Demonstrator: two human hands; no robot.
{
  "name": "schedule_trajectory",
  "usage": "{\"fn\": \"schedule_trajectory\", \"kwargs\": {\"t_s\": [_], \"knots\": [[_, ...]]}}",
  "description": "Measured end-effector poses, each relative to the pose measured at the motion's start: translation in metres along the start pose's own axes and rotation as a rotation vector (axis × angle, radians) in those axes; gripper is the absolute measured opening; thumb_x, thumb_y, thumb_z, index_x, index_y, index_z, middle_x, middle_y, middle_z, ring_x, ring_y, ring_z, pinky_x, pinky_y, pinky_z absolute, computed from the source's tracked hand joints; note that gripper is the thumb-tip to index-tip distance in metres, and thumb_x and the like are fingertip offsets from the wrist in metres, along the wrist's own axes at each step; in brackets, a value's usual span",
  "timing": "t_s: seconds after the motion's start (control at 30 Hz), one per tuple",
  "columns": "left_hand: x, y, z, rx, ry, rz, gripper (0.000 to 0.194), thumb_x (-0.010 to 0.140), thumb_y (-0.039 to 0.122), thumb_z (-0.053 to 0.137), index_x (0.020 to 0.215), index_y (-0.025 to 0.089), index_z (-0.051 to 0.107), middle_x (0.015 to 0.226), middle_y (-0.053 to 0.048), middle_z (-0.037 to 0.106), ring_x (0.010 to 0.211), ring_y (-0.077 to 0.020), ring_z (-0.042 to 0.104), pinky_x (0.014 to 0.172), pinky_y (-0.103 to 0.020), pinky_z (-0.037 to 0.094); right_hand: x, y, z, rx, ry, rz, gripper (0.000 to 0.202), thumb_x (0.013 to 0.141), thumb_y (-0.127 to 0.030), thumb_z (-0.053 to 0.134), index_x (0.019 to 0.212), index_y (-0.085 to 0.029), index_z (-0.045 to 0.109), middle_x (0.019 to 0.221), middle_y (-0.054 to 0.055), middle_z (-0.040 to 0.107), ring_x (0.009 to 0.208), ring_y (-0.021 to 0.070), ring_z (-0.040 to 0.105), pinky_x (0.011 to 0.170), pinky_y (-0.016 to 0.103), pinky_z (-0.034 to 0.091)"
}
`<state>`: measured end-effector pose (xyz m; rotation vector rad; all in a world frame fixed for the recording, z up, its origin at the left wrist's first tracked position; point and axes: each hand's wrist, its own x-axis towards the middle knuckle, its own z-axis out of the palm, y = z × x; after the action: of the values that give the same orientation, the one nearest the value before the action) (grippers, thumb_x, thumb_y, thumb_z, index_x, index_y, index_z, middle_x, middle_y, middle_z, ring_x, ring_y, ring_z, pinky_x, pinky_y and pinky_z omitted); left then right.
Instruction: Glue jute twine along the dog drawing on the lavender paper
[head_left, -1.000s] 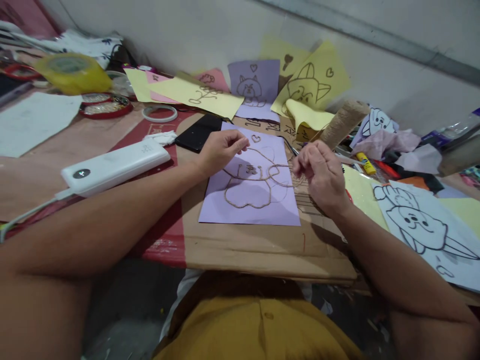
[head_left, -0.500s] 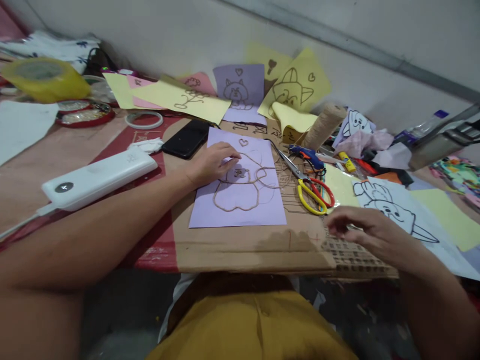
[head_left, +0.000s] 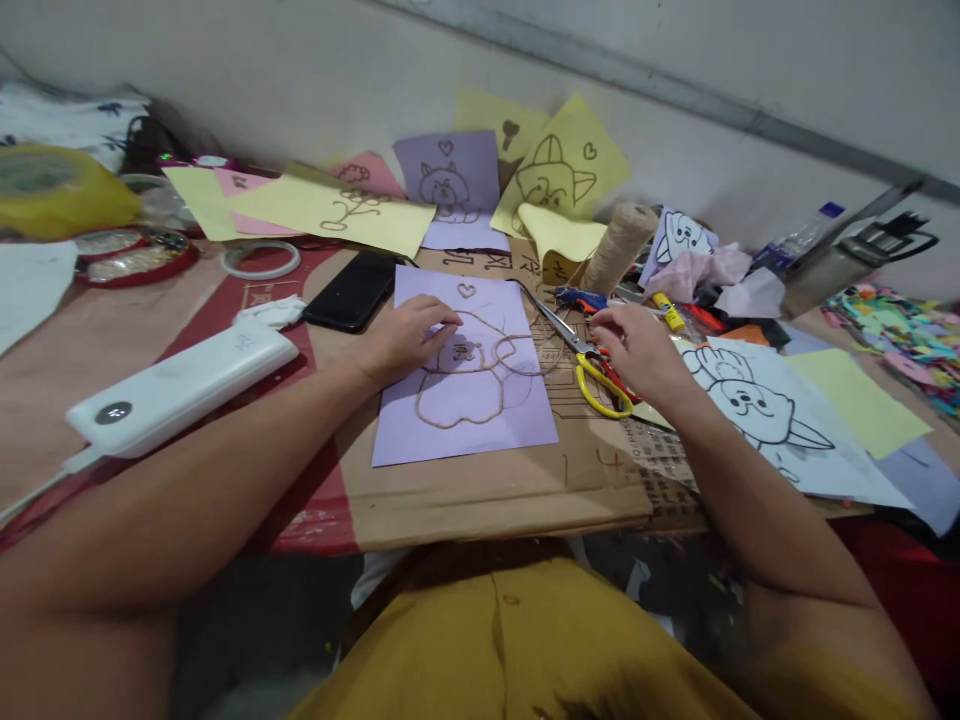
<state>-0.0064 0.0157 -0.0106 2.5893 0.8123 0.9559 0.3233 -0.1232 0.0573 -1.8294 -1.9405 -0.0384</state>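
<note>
A lilac sheet point(head_left: 390, 430) lies on the cardboard, with brown twine point(head_left: 459, 424) forming a rounded animal outline and a loose loop trailing right. My left hand point(head_left: 411, 338) rests on the sheet's left side, fingers stretched over the upper outline, thumb a little apart; what lies under the fingertips is hidden. Above the scissors point(head_left: 600, 388), which have yellow and red handles, is my right hand point(head_left: 637, 350). Its fingers are bent and apart, close to a blue glue gun point(head_left: 581, 298); I cannot tell whether they touch it.
Left of the sheet lie a black phone point(head_left: 351, 290) and a white power bank point(head_left: 184, 385). A twine spool point(head_left: 619, 248) stands behind the glue gun. Drawings on paper point(head_left: 757, 410) and a metal flask point(head_left: 832, 270) are at the right; yellow sheets point(head_left: 360, 215) lean at the back.
My right hand has moved from the cardboard's front right, forward and left to the scissors and glue gun. My left hand stays on the sheet. The view has shifted slightly right.
</note>
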Motion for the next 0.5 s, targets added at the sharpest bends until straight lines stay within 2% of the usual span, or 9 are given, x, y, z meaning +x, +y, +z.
{"fn": "schedule_trajectory", "kwargs": {"t_s": [0.1, 0.2, 0.37, 0.5], "knots": [[-0.001, -0.001, 0.0, 0.033, 0.012, 0.042, 0.03, 0.099, 0.034, 0.05, 0.1, 0.017, 0.074, 0.103, -0.011, 0.075, 0.103, -0.0237, 0.068, 0.097, -0.038, 0.054, -0.005, 0.001, 0.005, -0.231, -0.237, 0.102, 0.03, 0.1, -0.028, 0.054, 0.118, -0.012, 0.071, 0.112, 0.019, 0.072, 0.106, 0.0324, 0.063, 0.095, 0.045, 0.047], [-0.003, -0.002, -0.001, 0.035, 0.014, 0.053, 0.028, 0.1, 0.033, 0.052, 0.101, 0.016, 0.074, 0.102, -0.01, 0.074, 0.1, -0.0231, 0.068, 0.095, -0.037, 0.055, -0.018, 0.004, 0.01, -0.353, -0.33, 0.107, 0.037, 0.102, -0.031, 0.05, 0.127, -0.01, 0.067, 0.118, 0.022, 0.069, 0.11, 0.0353, 0.062, 0.098, 0.047, 0.048], [-0.004, -0.001, -0.003, 0.032, 0.014, 0.048, 0.025, 0.1, 0.032, 0.054, 0.101, 0.019, 0.074, 0.101, -0.009, 0.074, 0.099, -0.023, 0.068, 0.095, -0.038, 0.055, -0.031, 0.017, 0.022, -0.209, -0.377, 0.065, 0.049, 0.096, -0.023, 0.057, 0.144, -0.01, 0.055, 0.126, 0.022, 0.066, 0.114, 0.0327, 0.063, 0.102, 0.044, 0.05], [-0.003, 0.002, -0.003, 0.061, -0.012, 0.041, 0.027, 0.101, 0.033, 0.053, 0.102, 0.017, 0.075, 0.1, -0.009, 0.073, 0.097, -0.0227, 0.068, 0.095, -0.037, 0.055, -0.033, 0.024, 0.025, -0.022, -0.285, 0.089, 0.058, 0.096, -0.028, 0.057, 0.152, -0.015, 0.05, 0.126, 0.019, 0.065, 0.116, 0.0304, 0.063, 0.103, 0.045, 0.051]]}}
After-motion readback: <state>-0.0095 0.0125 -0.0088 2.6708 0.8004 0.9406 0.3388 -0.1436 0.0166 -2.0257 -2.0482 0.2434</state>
